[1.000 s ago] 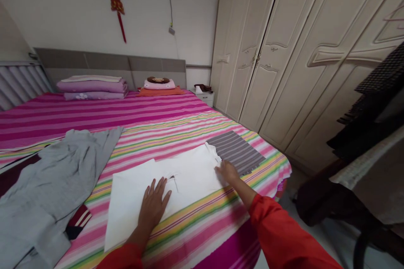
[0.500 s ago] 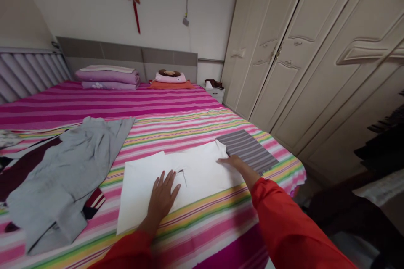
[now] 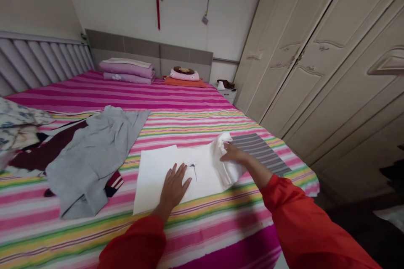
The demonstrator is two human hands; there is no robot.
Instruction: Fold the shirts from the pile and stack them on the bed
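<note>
A white garment (image 3: 158, 172) lies flat on the striped bed (image 3: 189, 109) near its front edge. My left hand (image 3: 174, 184) rests flat on the middle of it, fingers spread. My right hand (image 3: 232, 152) is closed on the garment's right end, which is lifted and bunched off the bed. Both arms wear red sleeves. Just right of that hand lies a folded grey striped cloth (image 3: 261, 153).
A grey garment (image 3: 94, 155) lies crumpled over a dark red one (image 3: 41, 155) at the left. Folded purple bedding (image 3: 126, 71) and a small pillow (image 3: 184, 75) sit by the headboard. A cream wardrobe (image 3: 315, 50) runs along the right side.
My right hand has gripped the white garment's right end and raised it leftward, where before it lay flat. My head has turned left. The left hand stays pressed on the garment.
</note>
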